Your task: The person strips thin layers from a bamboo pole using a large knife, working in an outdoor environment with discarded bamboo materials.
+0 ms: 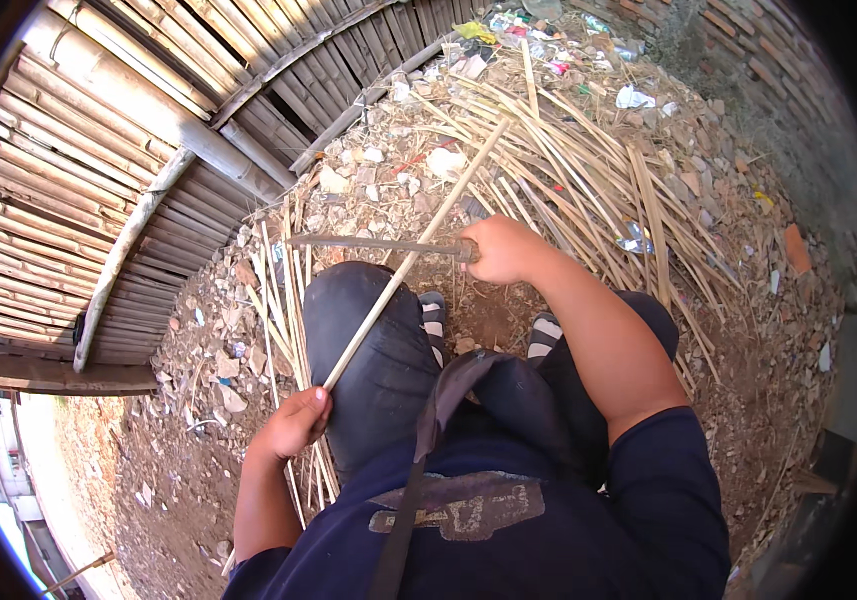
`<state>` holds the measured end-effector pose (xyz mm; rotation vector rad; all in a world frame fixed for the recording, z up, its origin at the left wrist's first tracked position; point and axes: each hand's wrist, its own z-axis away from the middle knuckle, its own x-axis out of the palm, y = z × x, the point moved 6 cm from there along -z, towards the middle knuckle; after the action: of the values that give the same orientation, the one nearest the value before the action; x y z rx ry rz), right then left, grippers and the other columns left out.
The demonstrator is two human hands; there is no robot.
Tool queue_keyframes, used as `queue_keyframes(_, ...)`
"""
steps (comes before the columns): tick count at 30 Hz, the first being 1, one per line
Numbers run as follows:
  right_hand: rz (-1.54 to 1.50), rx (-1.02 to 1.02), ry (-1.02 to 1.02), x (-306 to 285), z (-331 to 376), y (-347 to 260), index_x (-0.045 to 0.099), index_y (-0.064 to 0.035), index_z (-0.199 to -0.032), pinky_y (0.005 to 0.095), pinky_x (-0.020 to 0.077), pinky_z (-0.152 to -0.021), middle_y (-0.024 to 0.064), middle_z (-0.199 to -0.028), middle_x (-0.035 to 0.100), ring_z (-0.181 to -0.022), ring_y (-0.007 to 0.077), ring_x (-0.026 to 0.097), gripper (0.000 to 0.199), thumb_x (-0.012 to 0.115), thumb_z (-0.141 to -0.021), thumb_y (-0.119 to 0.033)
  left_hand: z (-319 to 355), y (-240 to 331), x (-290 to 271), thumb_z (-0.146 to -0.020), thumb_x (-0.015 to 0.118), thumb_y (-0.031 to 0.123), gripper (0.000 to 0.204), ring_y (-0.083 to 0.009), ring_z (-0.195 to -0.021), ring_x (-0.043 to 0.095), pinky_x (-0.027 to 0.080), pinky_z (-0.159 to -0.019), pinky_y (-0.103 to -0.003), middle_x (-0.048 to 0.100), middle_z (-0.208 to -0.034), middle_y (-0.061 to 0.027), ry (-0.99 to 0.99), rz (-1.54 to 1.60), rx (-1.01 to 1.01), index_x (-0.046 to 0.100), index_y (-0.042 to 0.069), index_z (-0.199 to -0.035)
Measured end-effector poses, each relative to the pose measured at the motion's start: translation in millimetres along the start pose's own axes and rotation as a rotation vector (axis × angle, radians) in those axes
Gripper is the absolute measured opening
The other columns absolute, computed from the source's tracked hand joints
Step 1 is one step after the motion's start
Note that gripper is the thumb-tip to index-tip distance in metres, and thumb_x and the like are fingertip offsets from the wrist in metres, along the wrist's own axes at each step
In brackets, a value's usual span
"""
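My left hand [298, 422] is closed round the near end of a long pale bamboo strip [380, 308], beside my left knee. The strip slants up and away to the right, over that knee, its far end near a pile of similar strips. In my right hand [500, 250] is the wooden handle of a long knife [358, 243]. Its dark, narrow blade points left and crosses the strip about midway. Blade and strip appear to touch, but I cannot tell which edge faces the strip.
Many cut bamboo strips [588, 185] lie heaped ahead and to the right. A smaller bundle of strips [283, 290] lies by my left leg. Rubble and litter cover the ground. A bamboo-slat wall [68, 220] stands left, a brick wall [768, 60] at far right.
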<state>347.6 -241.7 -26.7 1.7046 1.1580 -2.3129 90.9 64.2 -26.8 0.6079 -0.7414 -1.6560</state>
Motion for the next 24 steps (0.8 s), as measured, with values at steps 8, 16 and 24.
queue_keyframes(8, 0.066, -0.017, 0.013, -17, 5, -38, 0.072, -0.0061, -0.106, 0.0478, 0.0539, -0.077, 0.0216, -0.09, 0.071, -0.087, 0.0402, 0.07, 0.033, 0.077, -0.08, -0.026, 3, -4, 0, -0.111, 0.044, 0.044, 0.044, -0.0082, -0.055, 0.035, 0.031, -0.05, -0.025, 0.042, -0.065, 0.0044, 0.049, -0.051, -0.028, 0.05, 0.011, -0.081)
queue_keyframes(16, -0.171, 0.233, 0.092, -23, -9, 25, 0.073, -0.0065, -0.11, 0.0457, 0.0569, -0.085, 0.0228, -0.093, 0.073, -0.094, 0.0398, 0.071, 0.033, 0.073, -0.079, -0.02, -2, 1, -3, -0.11, 0.043, 0.046, 0.048, -0.0091, -0.056, 0.038, 0.035, -0.053, -0.026, 0.045, -0.065, 0.0039, 0.019, -0.156, -0.012, 0.051, 0.01, -0.08)
queue_keyframes(24, -0.143, 0.181, 0.117, -1, -14, 30, 0.074, -0.0089, -0.105, 0.0475, 0.056, -0.08, 0.0203, -0.09, 0.073, -0.088, 0.0391, 0.07, 0.029, 0.071, -0.078, -0.021, -4, 2, 1, -0.111, 0.041, 0.046, 0.049, -0.0082, -0.057, 0.04, 0.036, -0.053, -0.026, 0.045, -0.065, 0.0044, 0.024, -0.202, 0.009, 0.051, 0.009, -0.08)
